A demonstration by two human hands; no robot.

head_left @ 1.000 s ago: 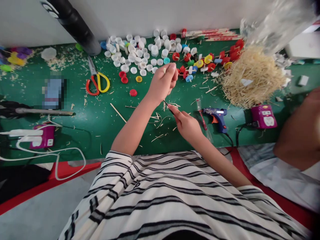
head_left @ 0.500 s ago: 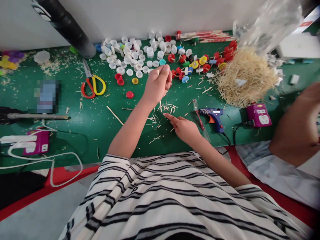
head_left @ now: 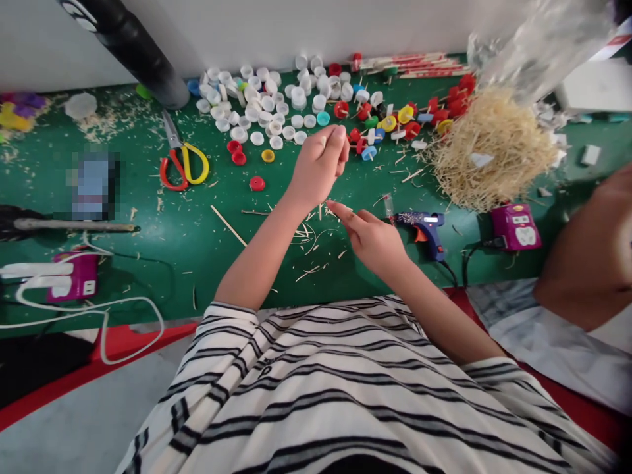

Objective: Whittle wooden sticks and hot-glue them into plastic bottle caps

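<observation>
My left hand [head_left: 318, 161] is closed in a fist around a thin wooden stick [head_left: 320, 212]. The pale top of the stick peeks out by the thumb, and its lower part shows below the fist; the middle is hidden. Close by on the right, my right hand [head_left: 375, 243] stretches its index finger toward the wood slivers near the stick, other fingers curled, with nothing visible held. I cannot tell whether that fingertip touches the stick. Cut wood slivers [head_left: 305, 232] lie scattered beneath both hands on the green table [head_left: 162, 263].
White bottle caps [head_left: 251, 108] and colored caps on sticks [head_left: 405, 114] spread along the back. Scissors [head_left: 184, 158] and a black bottle [head_left: 148, 59] are left. A glue gun [head_left: 427, 230], wood shavings [head_left: 494, 151] and a purple power socket [head_left: 516, 226] sit right, beside another person's arm [head_left: 587, 257].
My right hand has moved away from me, its index fingertip now higher up beside my left fist. My left fist, still around the stick, has shifted slightly right.
</observation>
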